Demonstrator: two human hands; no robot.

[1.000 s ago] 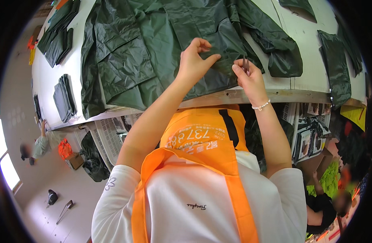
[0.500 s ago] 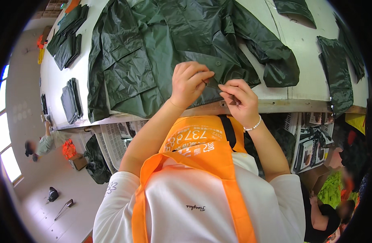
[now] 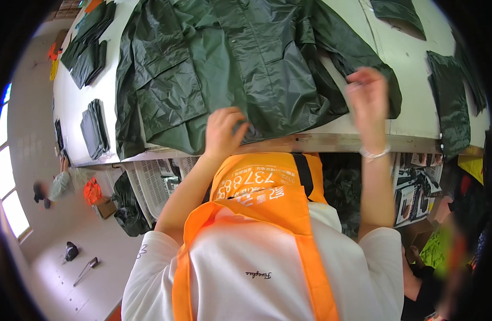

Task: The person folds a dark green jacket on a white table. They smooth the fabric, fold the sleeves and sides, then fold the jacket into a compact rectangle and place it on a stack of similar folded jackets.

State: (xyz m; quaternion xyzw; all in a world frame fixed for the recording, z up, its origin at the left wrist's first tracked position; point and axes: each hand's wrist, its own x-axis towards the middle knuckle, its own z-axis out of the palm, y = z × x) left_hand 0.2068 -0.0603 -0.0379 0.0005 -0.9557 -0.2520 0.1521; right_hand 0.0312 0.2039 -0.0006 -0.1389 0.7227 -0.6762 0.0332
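Note:
A dark green raincoat [image 3: 262,75] with a shiny surface lies spread on the white table, its hem along the near edge. Over the hem, left of centre, is my left hand [image 3: 223,131]. Its fingers are curved, with a gap between fingertips and thumb, and I see nothing held there. My right hand [image 3: 368,99], wearing a beaded bracelet, is raised beside the raincoat's right sleeve [image 3: 388,91]. Motion smears its fingers, so whether they hold anything is unclear.
Folded dark green garments lie on the table [image 3: 412,128] at left [image 3: 94,129] and right [image 3: 450,101]. Below its edge stand a white plastic basket [image 3: 145,184] and a rack of packaged goods [image 3: 414,187]. Another person's arm [image 3: 412,278] shows at lower right.
My hands were close together at the raincoat's lifted front hem. They have parted, the left moving left and down, the right swinging right and up. The lifted flap now lies down.

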